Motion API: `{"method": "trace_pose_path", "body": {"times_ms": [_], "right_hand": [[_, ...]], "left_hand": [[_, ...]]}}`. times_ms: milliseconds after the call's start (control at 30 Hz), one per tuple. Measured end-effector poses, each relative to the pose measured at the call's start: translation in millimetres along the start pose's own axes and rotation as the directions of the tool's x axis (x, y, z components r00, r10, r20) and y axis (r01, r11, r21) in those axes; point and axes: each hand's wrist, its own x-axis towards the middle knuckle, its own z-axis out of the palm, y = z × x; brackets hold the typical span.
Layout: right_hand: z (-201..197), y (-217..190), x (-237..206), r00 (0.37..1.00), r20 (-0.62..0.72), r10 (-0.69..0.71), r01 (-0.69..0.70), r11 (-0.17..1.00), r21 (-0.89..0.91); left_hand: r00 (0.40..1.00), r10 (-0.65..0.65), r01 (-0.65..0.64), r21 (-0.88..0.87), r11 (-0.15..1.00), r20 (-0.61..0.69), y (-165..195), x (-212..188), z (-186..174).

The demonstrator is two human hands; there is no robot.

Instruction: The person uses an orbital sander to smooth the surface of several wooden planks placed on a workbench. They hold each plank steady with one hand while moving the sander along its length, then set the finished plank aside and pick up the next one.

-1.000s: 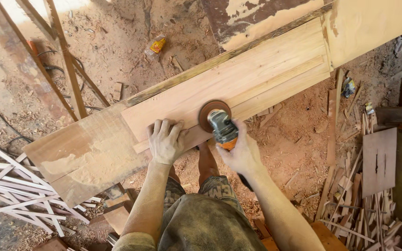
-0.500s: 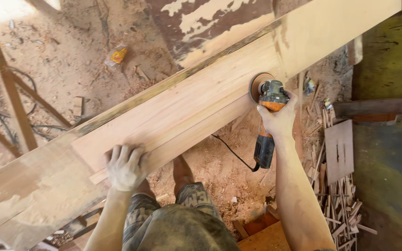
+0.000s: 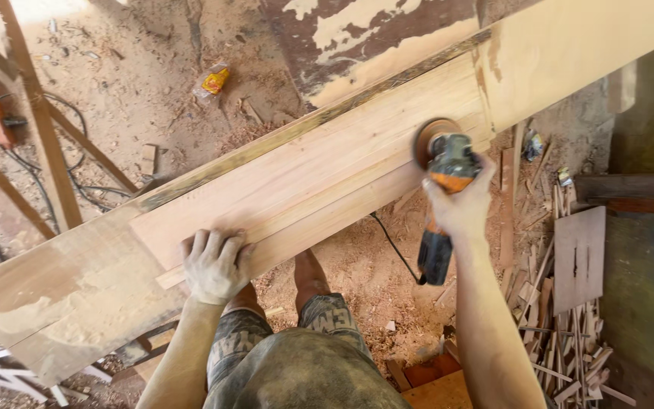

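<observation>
A long pale wooden plank [image 3: 319, 174] lies slanted across a wider, dusty board [image 3: 62, 303]. My left hand [image 3: 213, 265] presses flat on the plank's near edge, fingers spread, coated in sawdust. My right hand [image 3: 459, 204] grips an orange and grey angle grinder [image 3: 444, 178], whose round sanding disc [image 3: 429, 136] rests on the plank's right part. The grinder's dark handle hangs below my wrist, and its black cord [image 3: 391, 250] trails down over the sawdust.
Sawdust covers the ground. Wood offcuts and thin strips [image 3: 562, 326] are piled at the right by a flat brown panel [image 3: 578, 257]. A wooden frame [image 3: 39, 129] and black cables [image 3: 77, 189] stand at the left. A peeling painted board [image 3: 357, 38] lies beyond the plank.
My right hand has run the grinder along the plank from beside my left hand to the far right. The left hand stayed pressed on the plank's near edge.
</observation>
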Motion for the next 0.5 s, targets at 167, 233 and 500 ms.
{"method": "trace_pose_path", "body": {"times_ms": [167, 233, 500], "right_hand": [[42.7, -34.6, -72.4, 0.972, 0.235, 0.006, -0.016, 0.999, 0.042], [58.0, -47.6, -99.4, 0.948, 0.316, -0.031, 0.02, 0.999, 0.038], [79.8, -76.3, -148.3, 0.811, 0.54, -0.228, 0.321, 0.943, -0.084]], "left_hand": [[1.0, -0.012, 0.012, -0.016, 1.0, -0.013, -0.5, 1.8, -1.7], [1.0, -0.018, 0.018, -0.027, 0.999, -0.01, -1.4, 0.8, -3.2], [0.999, -0.047, 0.046, -0.068, 0.997, -0.016, -3.0, -3.6, -4.9]]}}
